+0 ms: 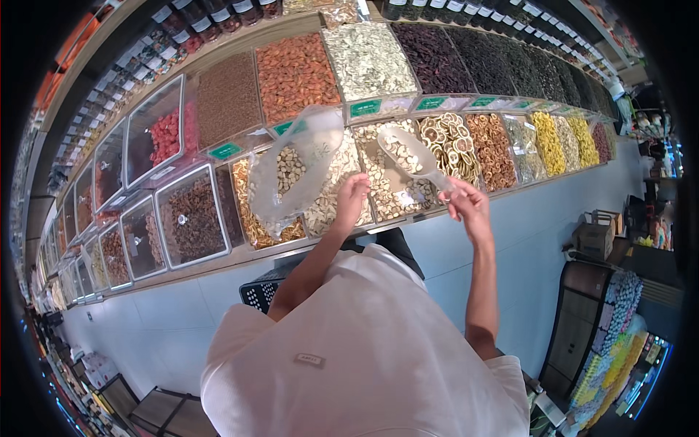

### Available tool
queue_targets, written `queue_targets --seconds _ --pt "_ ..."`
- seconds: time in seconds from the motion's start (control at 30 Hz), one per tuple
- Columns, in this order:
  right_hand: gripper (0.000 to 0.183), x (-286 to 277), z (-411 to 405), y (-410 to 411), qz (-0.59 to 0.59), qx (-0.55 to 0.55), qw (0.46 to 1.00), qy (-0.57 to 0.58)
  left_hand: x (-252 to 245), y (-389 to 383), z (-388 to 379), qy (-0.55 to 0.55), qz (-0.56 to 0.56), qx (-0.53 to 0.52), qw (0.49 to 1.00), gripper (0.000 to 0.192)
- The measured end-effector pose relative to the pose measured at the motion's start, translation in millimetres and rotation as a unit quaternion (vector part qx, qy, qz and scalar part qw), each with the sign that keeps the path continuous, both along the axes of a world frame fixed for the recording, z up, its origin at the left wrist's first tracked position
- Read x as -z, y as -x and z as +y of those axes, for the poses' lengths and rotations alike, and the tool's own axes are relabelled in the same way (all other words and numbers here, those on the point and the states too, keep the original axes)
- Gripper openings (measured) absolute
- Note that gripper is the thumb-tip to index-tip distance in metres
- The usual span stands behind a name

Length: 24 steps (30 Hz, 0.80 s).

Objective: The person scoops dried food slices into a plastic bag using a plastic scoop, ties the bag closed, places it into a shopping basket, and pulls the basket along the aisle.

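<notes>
My right hand (467,205) grips the handle of a clear plastic scoop (407,153), which holds pale round dried slices. Beneath the scoop is a bin of similar dried slices (390,205), its bottom partly showing. My left hand (354,199) is over the edge between this bin and one of pale flat flakes (327,210); its fingers are curled, and whether they hold anything cannot be told. To its left a clear plastic bag (322,131) with some round slices (290,169) inside lies over the front bins.
Dried citrus-like slices (448,142) fill the bin to the right. Behind stand bins of white flakes (371,60) and reddish dried pieces (297,76). Lidded clear boxes (191,216) line the left. A black perforated basket (259,295) is below the counter edge, beside my left arm.
</notes>
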State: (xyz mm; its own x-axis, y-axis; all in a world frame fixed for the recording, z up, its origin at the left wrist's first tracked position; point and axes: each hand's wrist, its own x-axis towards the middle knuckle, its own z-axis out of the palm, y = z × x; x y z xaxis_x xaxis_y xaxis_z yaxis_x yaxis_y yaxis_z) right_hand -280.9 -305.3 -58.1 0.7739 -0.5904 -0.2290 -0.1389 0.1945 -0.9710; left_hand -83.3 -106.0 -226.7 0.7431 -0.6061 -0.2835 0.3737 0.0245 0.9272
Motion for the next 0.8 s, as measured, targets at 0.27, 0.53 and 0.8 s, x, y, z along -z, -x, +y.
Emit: queue_targets --seconds 0.27,0.53,0.8 --pt "0.038 -121.6 26.0 -153.0 0.126 -0.291 0.918 0.239 -11.8 -0.7 -4.5 0.032 -0.002 0.029 0.999 0.023" --pt "0.038 -131.4 64.7 -180.4 0.036 -0.283 0.823 0.492 1.0 -5.2 5.6 -0.017 -0.082 0.048 0.995 0.019" --pt "0.036 -92.2 -38.3 -23.7 0.238 -0.151 0.899 0.335 -27.7 -3.0 8.5 -0.074 -0.267 0.192 0.942 0.016"
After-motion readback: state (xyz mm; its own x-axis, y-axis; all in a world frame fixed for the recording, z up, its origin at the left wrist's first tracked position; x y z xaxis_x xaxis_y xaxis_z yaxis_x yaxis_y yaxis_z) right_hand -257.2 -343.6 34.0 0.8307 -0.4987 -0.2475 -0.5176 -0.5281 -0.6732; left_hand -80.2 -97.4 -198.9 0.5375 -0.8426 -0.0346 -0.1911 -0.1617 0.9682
